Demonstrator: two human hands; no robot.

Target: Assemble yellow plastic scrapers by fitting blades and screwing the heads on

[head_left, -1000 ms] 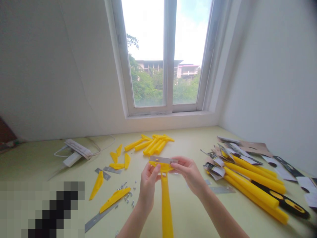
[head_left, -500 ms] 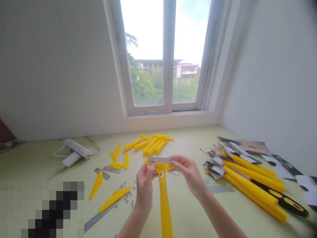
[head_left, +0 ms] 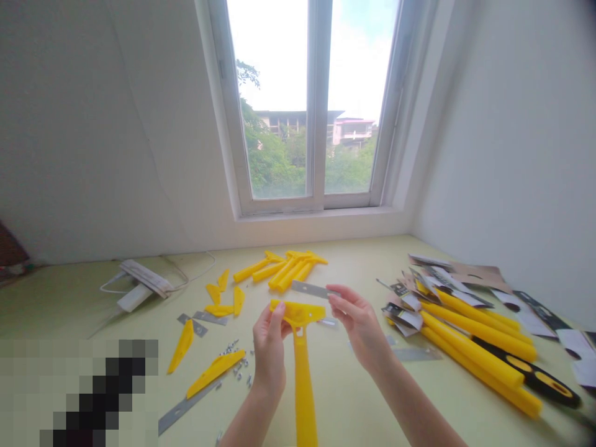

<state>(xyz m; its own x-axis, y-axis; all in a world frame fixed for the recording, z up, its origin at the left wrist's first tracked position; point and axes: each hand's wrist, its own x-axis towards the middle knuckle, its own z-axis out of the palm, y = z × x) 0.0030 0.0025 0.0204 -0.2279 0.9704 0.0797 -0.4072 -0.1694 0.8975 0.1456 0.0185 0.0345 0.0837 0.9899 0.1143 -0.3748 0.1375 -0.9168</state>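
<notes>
Pinched by its head between thumb and fingers of my left hand [head_left: 270, 338] is a yellow plastic scraper handle [head_left: 305, 379], its long grip pointing down toward me. My right hand [head_left: 356, 320] is closed on the right end of a flat grey metal blade [head_left: 310, 288] with small holes. The blade is held tilted just above the handle's head, apart from it. To the left of my left hand lie scattered small screws and nuts [head_left: 239, 366] and a yellow clamp piece [head_left: 216, 374] on a long metal blade [head_left: 189, 406].
Several yellow handles [head_left: 288, 273] lie in a pile below the window. At right are long yellow-handled scrapers [head_left: 479, 347] with cardboard sleeves [head_left: 405, 313] and a black-and-yellow handle [head_left: 526, 369]. More yellow pieces [head_left: 218, 310] and a white power strip [head_left: 144, 279] are at left.
The blade has come off the handle's head, lifted up in my right hand and now tilted. The handle's head, held in my left hand, shifted slightly left.
</notes>
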